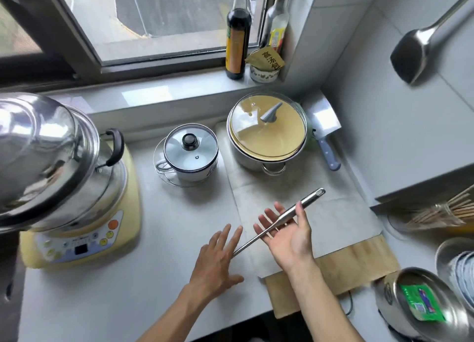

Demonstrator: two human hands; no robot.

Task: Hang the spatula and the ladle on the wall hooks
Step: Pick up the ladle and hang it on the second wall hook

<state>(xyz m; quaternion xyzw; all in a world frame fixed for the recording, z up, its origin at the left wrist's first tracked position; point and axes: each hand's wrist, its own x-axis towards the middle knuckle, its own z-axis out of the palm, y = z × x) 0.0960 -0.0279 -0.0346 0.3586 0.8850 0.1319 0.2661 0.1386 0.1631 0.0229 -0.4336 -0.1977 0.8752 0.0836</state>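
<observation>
A steel spatula (410, 55) hangs blade down against the tiled right wall, its handle running out of the frame's top right; no hook is in view. A long steel ladle handle (289, 216) with a hanging hole at its far end lies slanted over the counter. My right hand (287, 236) is palm up under it, the thumb pressed over the handle. My left hand (218, 262) is palm down with fingers spread, covering the handle's lower end. The ladle's bowl is hidden.
A steel pot sits on a yellow induction cooker (84, 236) at left. Behind are a small lidded white pot (191, 153), a large lidded pot (268, 134) and a cleaver (325, 131). Bottles (238, 33) stand on the sill. A wooden board (356, 262) and steel bowls (420, 300) lie right.
</observation>
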